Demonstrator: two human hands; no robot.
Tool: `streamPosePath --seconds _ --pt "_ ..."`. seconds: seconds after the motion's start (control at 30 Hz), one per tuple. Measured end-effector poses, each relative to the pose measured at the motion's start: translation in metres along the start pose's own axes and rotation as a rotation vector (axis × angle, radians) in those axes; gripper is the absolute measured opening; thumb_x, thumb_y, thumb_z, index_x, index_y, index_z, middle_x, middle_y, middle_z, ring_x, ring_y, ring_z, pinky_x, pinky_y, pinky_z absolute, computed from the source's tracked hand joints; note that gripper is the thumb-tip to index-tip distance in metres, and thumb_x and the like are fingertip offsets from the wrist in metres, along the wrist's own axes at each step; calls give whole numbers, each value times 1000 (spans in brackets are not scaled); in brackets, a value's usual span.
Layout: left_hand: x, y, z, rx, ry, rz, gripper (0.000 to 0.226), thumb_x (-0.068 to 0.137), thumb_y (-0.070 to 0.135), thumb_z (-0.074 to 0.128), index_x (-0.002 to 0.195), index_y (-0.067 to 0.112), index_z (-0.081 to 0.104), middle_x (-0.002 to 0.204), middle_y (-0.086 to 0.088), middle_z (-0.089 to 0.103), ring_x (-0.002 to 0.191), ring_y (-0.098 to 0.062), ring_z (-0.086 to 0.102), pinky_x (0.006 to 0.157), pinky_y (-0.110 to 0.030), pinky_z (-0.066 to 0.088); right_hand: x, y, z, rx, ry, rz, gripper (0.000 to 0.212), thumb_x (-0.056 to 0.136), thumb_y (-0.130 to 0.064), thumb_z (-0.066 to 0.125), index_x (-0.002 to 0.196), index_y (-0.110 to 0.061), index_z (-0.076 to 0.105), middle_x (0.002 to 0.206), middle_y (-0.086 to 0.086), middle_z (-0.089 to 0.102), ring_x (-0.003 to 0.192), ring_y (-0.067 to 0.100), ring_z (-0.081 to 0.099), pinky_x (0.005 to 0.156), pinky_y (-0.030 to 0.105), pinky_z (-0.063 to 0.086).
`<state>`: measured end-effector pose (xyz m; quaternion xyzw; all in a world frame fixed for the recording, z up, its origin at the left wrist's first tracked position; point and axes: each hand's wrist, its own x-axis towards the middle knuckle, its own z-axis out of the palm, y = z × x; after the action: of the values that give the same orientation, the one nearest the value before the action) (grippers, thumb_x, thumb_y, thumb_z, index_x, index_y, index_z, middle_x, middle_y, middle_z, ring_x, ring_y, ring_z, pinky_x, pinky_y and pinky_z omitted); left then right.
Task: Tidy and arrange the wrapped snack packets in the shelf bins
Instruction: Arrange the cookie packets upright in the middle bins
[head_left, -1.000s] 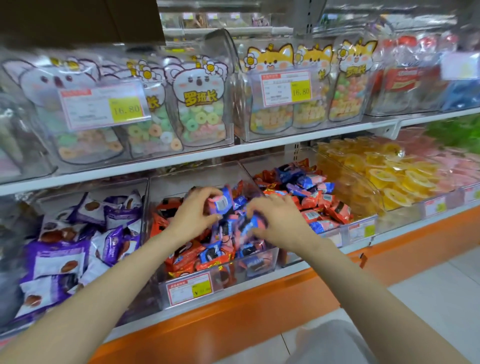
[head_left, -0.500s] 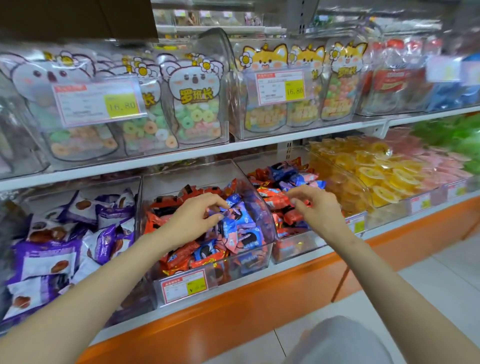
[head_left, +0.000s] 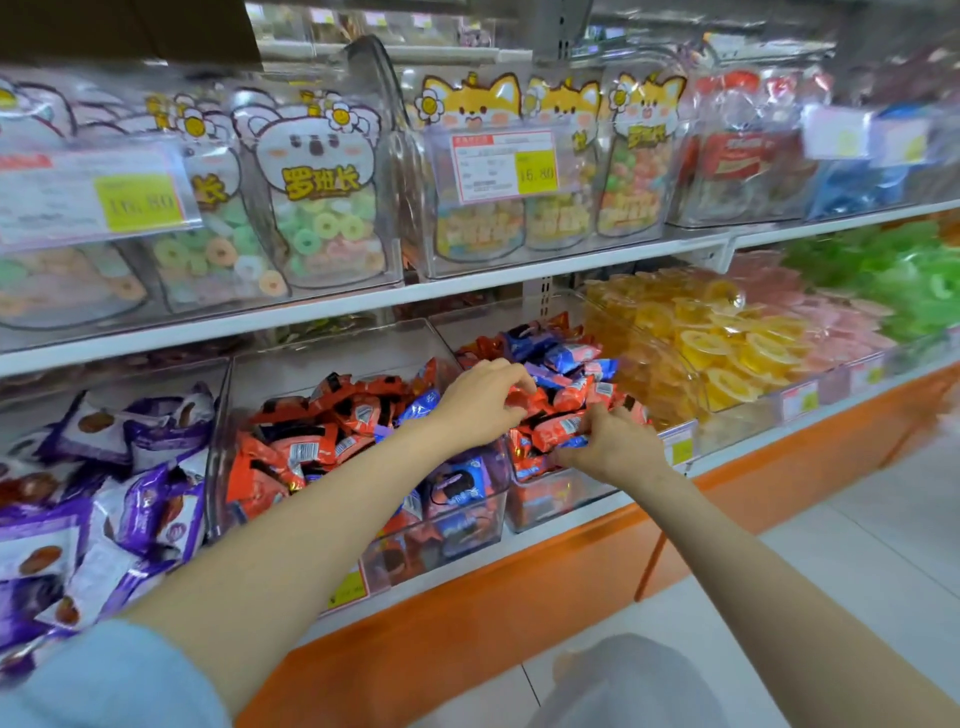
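Note:
Two clear bins sit side by side on the lower shelf. The middle bin (head_left: 358, 353) holds a heap of red and blue wrapped packets (head_left: 311, 441). The right bin (head_left: 563, 501) holds more red and blue packets (head_left: 558, 358). My left hand (head_left: 480, 402) reaches across the divider into the right bin, fingers curled round a red packet (head_left: 524, 402) on top of the pile. My right hand (head_left: 610, 444) is at that bin's front edge and pinches a red packet (head_left: 558, 431).
A bin of purple packets (head_left: 130, 467) stands at the left. Yellow jelly cups (head_left: 727, 348), pink and green sweets fill bins to the right. The upper shelf (head_left: 467, 288) carries clear boxes of ring candy with price tags. Orange base and tiled floor lie below.
My left hand has left the middle bin and crossed into the right bin. My right hand has dropped to the front of the right bin and taken hold of a red packet.

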<state>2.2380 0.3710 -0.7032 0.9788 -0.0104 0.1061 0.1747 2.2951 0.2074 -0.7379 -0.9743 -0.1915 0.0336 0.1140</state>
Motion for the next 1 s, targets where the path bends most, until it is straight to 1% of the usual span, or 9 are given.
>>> streamPosePath --seconds 0.17,0.3,0.4,0.5,0.57,0.67,0.73,0.87,1.0 --pt "-2 -5 0 0 -66 24 51 82 27 70 127 21 47 129 -2 49 120 -21 43 98 -39 38 4 5 -22 479 45 51 41 74 -32 77 94 -12 47 97 8 55 84 24 50 59 30 36" --pt "-2 7 0 -165 -56 65 77 75 36 76 138 27 34 140 2 41 127 -17 37 100 -41 38 6 2 -42 1016 48 20 36 71 -34 79 86 -17 51 103 12 62 85 26 65 83 46 54" --pt "-6 8 0 -229 205 109 39 78 29 74 112 25 54 110 6 60 103 -18 55 83 -42 46 3 -7 -45 1031 -177 -119 52 66 -58 75 95 -17 58 105 11 67 92 27 69 92 46 52" --pt "-15 -5 -14 -351 419 43 25 78 28 74 97 22 60 93 7 65 87 -16 60 75 -37 47 15 -6 -43 1054 -50 -200 38 83 -48 62 101 -15 63 103 3 68 99 23 66 92 38 51" --pt "-21 -14 -26 -402 460 0 25 78 27 74 100 22 62 96 6 67 89 -14 62 78 -35 46 38 3 -39 846 203 -182 25 87 -27 66 109 -16 61 111 3 64 107 21 60 87 29 46" --pt "-27 -29 -33 -370 427 -51 30 81 24 71 109 18 61 103 3 67 98 -18 62 83 -34 47 76 10 -31 279 210 -306 58 81 -6 66 135 -16 46 135 11 47 125 30 42 99 29 34" --pt "-30 -36 -32 -306 389 -91 34 86 23 66 118 15 56 112 -3 65 104 -22 59 85 -34 46 97 7 -26 41 153 -348 69 81 -6 63 143 -22 36 145 11 38 131 33 35 106 35 30" --pt "-37 -47 -28 -250 362 -158 40 90 16 58 127 15 45 111 -8 63 100 -27 59 80 -33 43 120 2 -14 -111 8 -313 56 92 -16 50 144 -29 34 151 8 32 132 34 33 110 40 30" --pt "-49 -61 -29 -210 351 -174 36 86 23 63 117 20 44 92 -10 67 82 -28 64 75 -41 50 116 3 -12 -204 150 -242 49 88 -26 58 135 -32 45 140 6 45 124 33 41 99 41 35"
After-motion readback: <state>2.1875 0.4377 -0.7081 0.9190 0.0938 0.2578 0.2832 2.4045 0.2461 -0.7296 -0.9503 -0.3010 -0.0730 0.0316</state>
